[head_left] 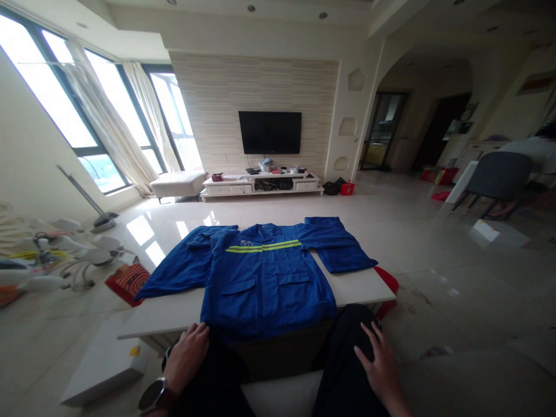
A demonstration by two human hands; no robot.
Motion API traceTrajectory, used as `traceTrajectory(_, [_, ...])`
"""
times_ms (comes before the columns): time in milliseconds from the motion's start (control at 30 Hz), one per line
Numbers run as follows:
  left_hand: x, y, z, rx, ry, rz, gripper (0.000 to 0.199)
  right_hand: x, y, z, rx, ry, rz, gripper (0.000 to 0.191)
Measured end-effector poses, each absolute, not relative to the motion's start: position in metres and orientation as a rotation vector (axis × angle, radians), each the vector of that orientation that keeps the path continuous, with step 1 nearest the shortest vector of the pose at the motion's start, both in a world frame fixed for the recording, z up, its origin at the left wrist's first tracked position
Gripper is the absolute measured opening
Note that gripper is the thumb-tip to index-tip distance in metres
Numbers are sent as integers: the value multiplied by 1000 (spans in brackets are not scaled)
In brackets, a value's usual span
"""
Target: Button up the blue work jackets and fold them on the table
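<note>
One blue jacket (264, 278) lies spread flat, front up, on a low white table (365, 286); it carries one yellow-green reflective band across the chest, two lower pockets, and a small pale emblem on the chest above the band, too small to read. Its two sleeves stretch out to either side, the one toward the windows draping over the table's edge. The left hand (186, 356) rests flat, fingers loosely spread and gripping nothing, on the person's dark-trousered knee, with its fingertips right at the jacket's near hem; there is one watch (153, 395) on that wrist. The right hand (379, 356) lies open and empty on the other knee, just short of the table and apart from the jacket. Beyond the jacket, across a glossy pale tiled floor, stand one black TV (270, 132) on a striped wall and one white cabinet (260, 185) beneath it. Left of the jacket is one red box (128, 282) on the floor, with tall curtained windows farther off. To the jacket's far right stands one grey chair (495, 176).
</note>
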State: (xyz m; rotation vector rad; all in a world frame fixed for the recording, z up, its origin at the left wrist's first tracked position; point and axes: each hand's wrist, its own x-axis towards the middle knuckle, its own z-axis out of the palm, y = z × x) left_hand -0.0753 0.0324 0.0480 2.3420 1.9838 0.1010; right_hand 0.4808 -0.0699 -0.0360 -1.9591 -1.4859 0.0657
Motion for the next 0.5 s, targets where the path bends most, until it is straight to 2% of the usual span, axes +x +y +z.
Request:
traceTrajectory(267, [-67,21,56,2316,1991,58,45,481,-70,-35,-1950,-1498,56,59])
traceTrajectory(433, [-68,2,65,2252,2081,-27,29,482,-70,-36,-1954,-1487,69,61])
traceTrajectory(500, [-67,0,67,2273,2088,-4,32,482,-70,-36,-1952,-1489,74,61])
